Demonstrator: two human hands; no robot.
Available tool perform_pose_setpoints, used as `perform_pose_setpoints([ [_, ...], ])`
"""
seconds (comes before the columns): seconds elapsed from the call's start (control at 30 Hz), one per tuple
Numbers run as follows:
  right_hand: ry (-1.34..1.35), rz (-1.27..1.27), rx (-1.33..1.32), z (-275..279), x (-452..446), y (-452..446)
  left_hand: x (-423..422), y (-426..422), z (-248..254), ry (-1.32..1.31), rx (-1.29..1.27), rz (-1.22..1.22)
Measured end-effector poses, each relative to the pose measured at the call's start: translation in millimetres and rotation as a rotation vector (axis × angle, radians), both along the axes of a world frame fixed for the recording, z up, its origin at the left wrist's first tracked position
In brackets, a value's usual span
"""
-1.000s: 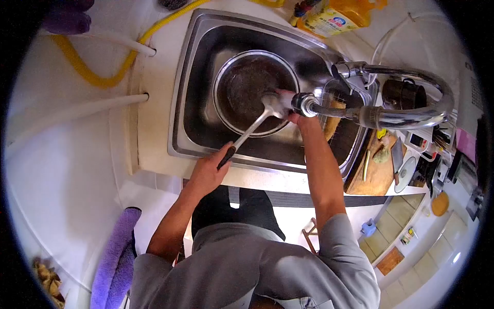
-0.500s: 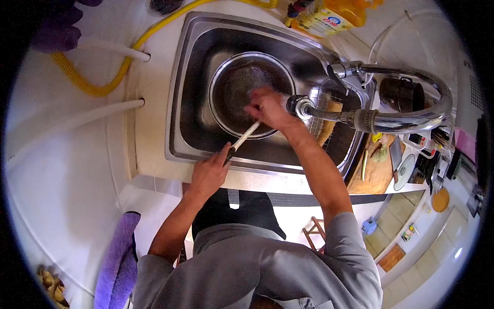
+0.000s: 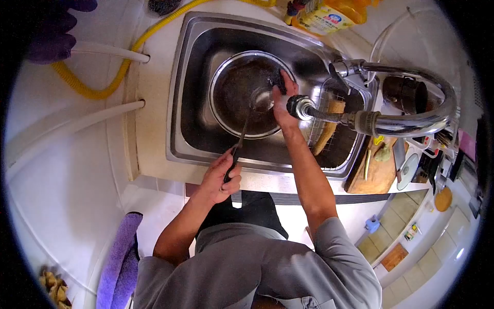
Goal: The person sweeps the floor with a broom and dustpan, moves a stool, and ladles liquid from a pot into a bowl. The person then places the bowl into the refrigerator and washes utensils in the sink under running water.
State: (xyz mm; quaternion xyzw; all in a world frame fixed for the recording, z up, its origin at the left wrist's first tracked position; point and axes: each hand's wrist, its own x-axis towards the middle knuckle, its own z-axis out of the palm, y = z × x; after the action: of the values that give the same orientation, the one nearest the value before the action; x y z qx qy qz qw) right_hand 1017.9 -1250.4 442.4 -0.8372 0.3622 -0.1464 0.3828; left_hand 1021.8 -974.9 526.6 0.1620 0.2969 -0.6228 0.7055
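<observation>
My left hand (image 3: 222, 174) is closed around the black handle of a metal ladle (image 3: 243, 134), whose round bowl rests low inside a wide metal pan (image 3: 226, 110). The pan is dark inside with a shiny rim and lies in the steel sink. My right hand (image 3: 286, 103) is at the pan's right side, its fingers bent around a dark scouring pad (image 3: 278, 80) near the rim. Just right of that wrist hangs the faucet's spray head (image 3: 299, 107), partly above the hand. Whether water is running I cannot tell.
A wire rack (image 3: 334, 152) in the sink's right part holds a long brownish loofah-like piece (image 3: 328, 131). The curved faucet (image 3: 411, 123) arches over it. A cutting board (image 3: 378, 170) with a knife lies further right. A yellow detergent bottle (image 3: 329, 18) stands behind.
My right hand has moved from the ladle's shaft up and right to the pan's right rim. The ladle has turned steeper, and my left hand has shifted slightly right and down.
</observation>
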Motion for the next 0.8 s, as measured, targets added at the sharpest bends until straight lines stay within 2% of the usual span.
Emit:
perform_pose_setpoints([
  [0.13, 0.044, -0.022, -0.096, -4.2, -7.0, 6.2, 6.3, -9.7, 9.2, 0.036, -0.100, 0.044],
  [0.23, -0.095, -0.013, -0.124, 3.5, -4.4, 12.8, 8.8, -14.6, 7.3, 0.052, -0.092, 0.064],
  [0.3, -0.036, 0.174, -0.261, -2.7, -2.7, 11.4, 10.2, -14.2, 2.3, 0.074, -0.132, 0.085],
  [0.43, -0.026, 0.233, -0.320, -11.1, -2.2, 9.7, 12.4, -12.0, -4.7, 0.110, -0.144, 0.089],
  [0.5, 0.033, 0.380, -0.387, -18.8, -3.0, 6.1, 15.1, -13.0, -4.9, 0.109, -0.139, 0.045],
  [0.63, -0.043, 0.368, -0.434, -31.9, -14.4, -12.0, 23.5, -25.4, -23.7, 0.168, -0.170, 0.044],
  [0.7, -0.280, 0.146, -0.247, -35.5, -23.5, -25.3, 28.6, -40.4, -16.8, 0.141, -0.217, -0.005],
  [0.73, -0.277, 0.152, -0.248, -37.9, -29.6, -27.1, 26.2, -44.9, -18.6, 0.144, -0.219, 0.000],
  [0.8, -0.429, -0.036, 0.145, -34.6, -34.0, -25.6, 23.5, -52.8, -21.5, 0.171, -0.196, -0.033],
])
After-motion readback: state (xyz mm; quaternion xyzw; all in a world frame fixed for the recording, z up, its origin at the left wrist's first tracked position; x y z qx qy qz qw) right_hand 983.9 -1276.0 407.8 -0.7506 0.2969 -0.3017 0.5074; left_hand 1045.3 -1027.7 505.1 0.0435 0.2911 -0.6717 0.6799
